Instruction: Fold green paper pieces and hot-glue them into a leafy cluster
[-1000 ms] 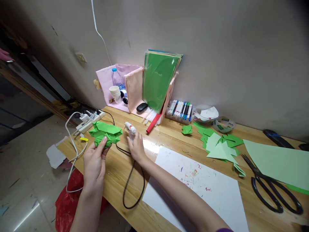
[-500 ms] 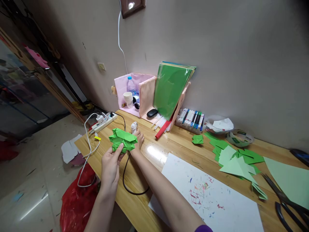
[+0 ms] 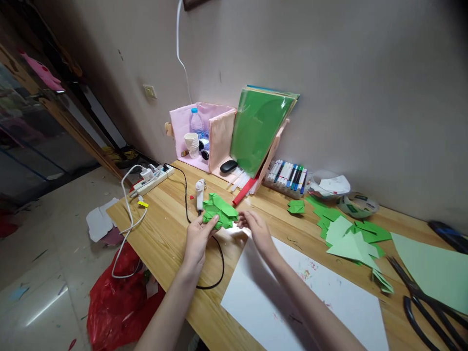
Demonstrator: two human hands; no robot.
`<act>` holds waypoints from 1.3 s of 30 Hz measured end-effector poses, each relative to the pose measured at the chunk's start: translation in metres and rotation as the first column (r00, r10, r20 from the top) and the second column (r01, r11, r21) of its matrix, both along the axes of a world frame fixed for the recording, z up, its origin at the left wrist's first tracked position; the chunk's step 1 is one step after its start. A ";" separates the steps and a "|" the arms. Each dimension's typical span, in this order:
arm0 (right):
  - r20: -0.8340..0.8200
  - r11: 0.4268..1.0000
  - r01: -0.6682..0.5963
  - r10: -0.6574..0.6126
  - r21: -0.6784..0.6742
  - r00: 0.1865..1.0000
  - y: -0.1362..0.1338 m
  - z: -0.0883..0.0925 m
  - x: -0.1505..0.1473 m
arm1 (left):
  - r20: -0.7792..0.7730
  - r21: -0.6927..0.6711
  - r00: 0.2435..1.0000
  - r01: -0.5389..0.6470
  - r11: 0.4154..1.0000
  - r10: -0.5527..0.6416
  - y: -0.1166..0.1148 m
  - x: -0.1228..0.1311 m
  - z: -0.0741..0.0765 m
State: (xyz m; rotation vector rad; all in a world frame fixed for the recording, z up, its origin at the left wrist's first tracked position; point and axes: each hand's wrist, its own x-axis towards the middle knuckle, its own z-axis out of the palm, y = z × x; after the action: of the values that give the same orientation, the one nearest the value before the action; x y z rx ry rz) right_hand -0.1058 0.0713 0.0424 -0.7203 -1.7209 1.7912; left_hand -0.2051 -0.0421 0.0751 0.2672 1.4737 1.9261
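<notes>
A folded green paper piece (image 3: 219, 210) is pinched in my left hand (image 3: 199, 239), thumb on top, above the wooden table. My right hand (image 3: 256, 229) is just right of the paper, over the top corner of a white sheet; its fingers are bent and look apart, and nothing shows in them. Behind the green piece, a white glue gun (image 3: 199, 194) stands on the table with its black cord (image 3: 222, 265) looping below my left hand. A small folded green piece (image 3: 296, 206) lies farther right.
The marked white sheet (image 3: 263, 297) covers the front. Green paper scraps (image 3: 353, 246), black scissors (image 3: 420, 295) and tape in a bowl (image 3: 358, 204) are at right. Markers (image 3: 287, 175) and a pink organizer (image 3: 222, 141) line the wall. A power strip (image 3: 153, 178) sits at the left edge.
My right hand has left the glue gun and moved right, to the other side of the green paper. My left hand has carried the paper to the right. The view has shifted slightly.
</notes>
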 end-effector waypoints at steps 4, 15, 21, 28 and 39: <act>0.053 0.965 -0.025 0.041 -0.263 0.998 0.020 0.013 0.063 | 0.024 -0.049 0.958 0.287 0.957 -0.286 0.032 0.024 -0.012; 0.126 0.948 0.207 -0.181 -0.241 0.975 0.037 -0.015 0.115 | 0.002 -0.140 0.831 0.551 0.823 -0.556 0.085 0.069 -0.040; 0.132 0.928 0.247 -0.217 -0.279 0.967 0.034 -0.020 0.115 | 0.086 -0.124 0.796 0.605 0.786 -0.599 0.084 0.066 -0.044; 0.165 0.930 0.264 -0.228 -0.255 0.960 0.033 -0.025 0.113 | 0.094 -0.109 0.780 0.625 0.773 -0.618 0.082 0.062 -0.047; 0.178 0.927 0.289 -0.251 -0.237 0.951 0.027 -0.022 0.110 | -0.015 -0.173 0.832 0.545 0.821 -0.555 0.080 0.066 -0.051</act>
State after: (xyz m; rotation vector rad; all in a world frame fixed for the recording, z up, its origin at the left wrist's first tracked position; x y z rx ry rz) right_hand 0.0042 0.0987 0.0204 -1.1665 -1.3998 1.8213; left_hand -0.1395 0.0383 0.0238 0.6156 1.3892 1.3328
